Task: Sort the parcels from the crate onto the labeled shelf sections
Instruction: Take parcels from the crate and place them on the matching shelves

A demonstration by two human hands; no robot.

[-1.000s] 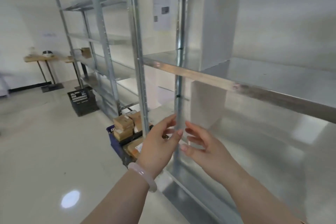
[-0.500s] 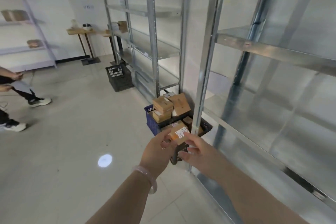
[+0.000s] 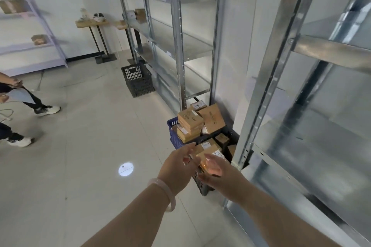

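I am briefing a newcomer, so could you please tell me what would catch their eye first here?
The eye lands first on the blue plastic crate heaped with brown cardboard parcels, on the floor at the foot of the tall silver metal shelving. Just in front, the left hand and right hand reach towards it, both open and empty.

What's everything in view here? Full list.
parcels: several, brown, piled in the two near crates
blue crate: one, blue, floor by the rack post
dark crate: one, dark grey, beside the blue one, partly behind the hands
black crate: one, black, floor farther along the racks
metal racks: several, silver, right side
wooden tables: two, tan, back wall
other person: one, dark trousers, white shoes, left edge
bracelet: one, pale, left wrist
left hand: one, open, reaching over the parcels
right hand: one, open, beside the left
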